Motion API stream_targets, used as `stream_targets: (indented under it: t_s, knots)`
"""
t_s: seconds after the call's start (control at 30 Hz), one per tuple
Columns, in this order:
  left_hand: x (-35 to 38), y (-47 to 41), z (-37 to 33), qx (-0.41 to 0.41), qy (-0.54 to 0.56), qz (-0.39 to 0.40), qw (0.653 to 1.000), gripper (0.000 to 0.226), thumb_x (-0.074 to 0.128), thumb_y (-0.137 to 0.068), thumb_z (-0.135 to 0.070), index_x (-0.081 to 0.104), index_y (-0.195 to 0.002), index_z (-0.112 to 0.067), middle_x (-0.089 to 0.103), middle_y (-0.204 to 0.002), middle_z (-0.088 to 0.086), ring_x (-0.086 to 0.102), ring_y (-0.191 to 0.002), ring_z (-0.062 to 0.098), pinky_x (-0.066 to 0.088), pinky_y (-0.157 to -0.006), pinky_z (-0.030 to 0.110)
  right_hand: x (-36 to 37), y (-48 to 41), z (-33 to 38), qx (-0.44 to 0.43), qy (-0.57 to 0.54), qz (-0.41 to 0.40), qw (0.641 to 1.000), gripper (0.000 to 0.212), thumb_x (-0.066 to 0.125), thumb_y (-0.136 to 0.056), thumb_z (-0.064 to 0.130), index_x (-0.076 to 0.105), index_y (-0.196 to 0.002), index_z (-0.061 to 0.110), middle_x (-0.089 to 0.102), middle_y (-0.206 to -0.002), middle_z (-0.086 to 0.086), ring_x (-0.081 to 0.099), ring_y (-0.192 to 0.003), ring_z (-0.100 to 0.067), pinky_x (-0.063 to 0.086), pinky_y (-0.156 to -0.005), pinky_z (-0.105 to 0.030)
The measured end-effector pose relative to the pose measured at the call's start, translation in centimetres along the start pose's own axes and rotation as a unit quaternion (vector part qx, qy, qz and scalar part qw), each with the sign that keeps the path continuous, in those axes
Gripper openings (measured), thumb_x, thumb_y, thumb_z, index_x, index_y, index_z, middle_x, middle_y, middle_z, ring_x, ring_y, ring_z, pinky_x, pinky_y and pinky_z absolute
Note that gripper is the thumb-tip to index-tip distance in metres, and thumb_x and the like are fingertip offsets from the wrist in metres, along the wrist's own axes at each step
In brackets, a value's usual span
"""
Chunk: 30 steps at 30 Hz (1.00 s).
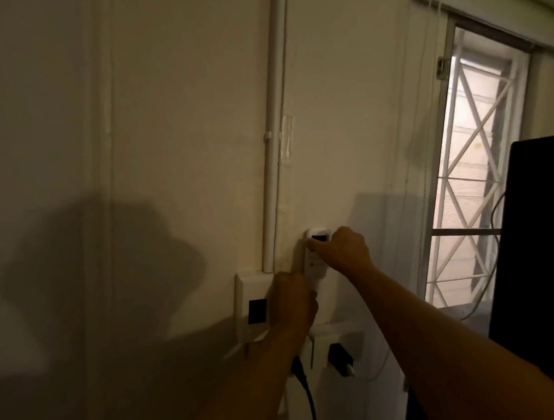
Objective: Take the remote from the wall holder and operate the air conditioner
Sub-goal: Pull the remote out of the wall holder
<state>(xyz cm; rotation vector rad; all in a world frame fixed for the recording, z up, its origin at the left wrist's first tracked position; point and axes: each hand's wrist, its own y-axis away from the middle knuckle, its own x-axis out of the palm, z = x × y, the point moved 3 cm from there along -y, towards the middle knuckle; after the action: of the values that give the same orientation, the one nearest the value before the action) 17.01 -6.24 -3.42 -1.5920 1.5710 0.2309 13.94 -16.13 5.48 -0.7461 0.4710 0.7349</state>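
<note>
Both hands are on the remote (315, 257), upright against the wall at lower centre of the frame. Right hand (344, 248) pinches its top by the screen; left hand (292, 303) clasps its lower end, hiding the holder.

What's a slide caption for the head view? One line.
Both hands on the white remote at the wall: right hand grips its top, left hand its lower end.

Dim cream wall (165, 112), white vertical conduit (272, 128), bright grilled window (469, 176) at right, dark cabinet (539, 242) beside it
</note>
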Motion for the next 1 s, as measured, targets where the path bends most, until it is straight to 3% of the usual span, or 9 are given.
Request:
stream_targets:
  t_s: [0.2, 0.47, 0.6, 0.67, 0.73, 0.8, 0.87, 1.0]
  knots:
    - [0.6, -1.2, 0.3, 0.019, -0.011, -0.042, 0.999, 0.02, 0.059, -0.087, -0.015, 0.07, -0.089, 0.002, 0.069, -0.093, 0.019, 0.068, -0.08, 0.029, 0.06, -0.069, 0.041, 1.2, -0.2, -0.2, -0.014, 0.001, -0.017, 1.0, 0.062, 0.079, -0.066, 0.051, 0.064, -0.102, 0.002, 0.068, -0.1, -0.014, 0.068, -0.088, -0.028, 0.05, -0.063, -0.03]
    - [1.1, -1.5, 0.9, 0.017, -0.034, -0.037, 0.999, 0.02, 0.06, -0.089, -0.02, 0.07, -0.091, -0.002, 0.069, -0.097, 0.016, 0.068, -0.082, 0.027, 0.059, -0.069, 0.035, 0.9, -0.3, 0.5, -0.023, 0.007, -0.038, 0.999, 0.061, 0.082, -0.063, 0.048, 0.067, -0.099, 0.001, 0.07, -0.098, -0.015, 0.069, -0.087, -0.029, 0.056, -0.069, -0.034]
    - [0.9, -1.8, 0.8, 0.025, 0.001, 0.002, 1.0, 0.018, 0.057, -0.089, -0.013, 0.067, -0.09, 0.002, 0.067, -0.1, 0.021, 0.068, -0.083, 0.031, 0.057, -0.065, 0.035, -2.9, -1.7, 3.3, -0.046, -0.05, -0.095, 0.993, 0.059, 0.079, -0.067, 0.047, 0.067, -0.105, 0.005, 0.071, -0.101, -0.012, 0.07, -0.087, -0.026, 0.059, -0.073, -0.036]
    - [-0.8, -1.6, 0.0, 0.019, 0.006, -0.012, 1.0, 0.018, 0.055, -0.09, -0.012, 0.066, -0.093, 0.001, 0.066, -0.095, 0.016, 0.066, -0.081, 0.028, 0.053, -0.062, 0.032, -6.4, -2.8, 5.8, -0.055, -0.073, -0.106, 0.99, 0.057, 0.079, -0.067, 0.046, 0.066, -0.106, 0.007, 0.069, -0.099, -0.008, 0.069, -0.087, -0.025, 0.059, -0.074, -0.037]
    - [-3.9, -1.3, -1.7, 0.018, 0.061, -0.084, 0.994, 0.023, 0.05, -0.093, -0.02, 0.065, -0.082, -0.007, 0.062, -0.077, 0.005, 0.061, -0.069, 0.019, 0.045, -0.054, 0.026, -9.5, -3.3, 7.6, -0.064, -0.082, -0.101, 0.989, 0.052, 0.08, -0.066, 0.046, 0.063, -0.1, 0.009, 0.066, -0.094, -0.007, 0.069, -0.082, -0.025, 0.06, -0.071, -0.037]
    - [-7.2, -1.3, -3.9, 0.032, 0.223, -0.113, 0.968, 0.027, 0.049, -0.094, -0.029, 0.062, -0.074, -0.015, 0.066, -0.073, 0.003, 0.063, -0.067, 0.02, 0.052, -0.057, 0.028, -11.3, -3.1, 8.1, -0.072, -0.096, -0.084, 0.989, 0.047, 0.081, -0.065, 0.043, 0.059, -0.09, 0.009, 0.065, -0.089, -0.008, 0.069, -0.074, -0.024, 0.062, -0.068, -0.038]
    - [-9.4, -1.7, -6.1, 0.036, 0.361, -0.05, 0.931, 0.023, 0.052, -0.092, -0.037, 0.061, -0.076, -0.024, 0.071, -0.086, 0.004, 0.069, -0.08, 0.022, 0.059, -0.073, 0.036, -11.7, -2.8, 7.6, -0.071, -0.091, -0.072, 0.991, 0.047, 0.083, -0.064, 0.042, 0.059, -0.088, 0.009, 0.066, -0.087, -0.008, 0.069, -0.074, -0.024, 0.062, -0.066, -0.038]
    - [-10.8, -1.7, -9.0, 0.054, 0.358, 0.112, 0.926, 0.011, 0.064, -0.087, -0.031, 0.065, -0.086, -0.021, 0.071, -0.1, 0.008, 0.07, -0.093, 0.024, 0.06, -0.08, 0.037, -12.0, -2.5, 6.6, -0.05, -0.104, -0.065, 0.991, 0.056, 0.085, -0.06, 0.043, 0.063, -0.096, 0.006, 0.07, -0.092, -0.013, 0.072, -0.077, -0.027, 0.062, -0.065, -0.041]
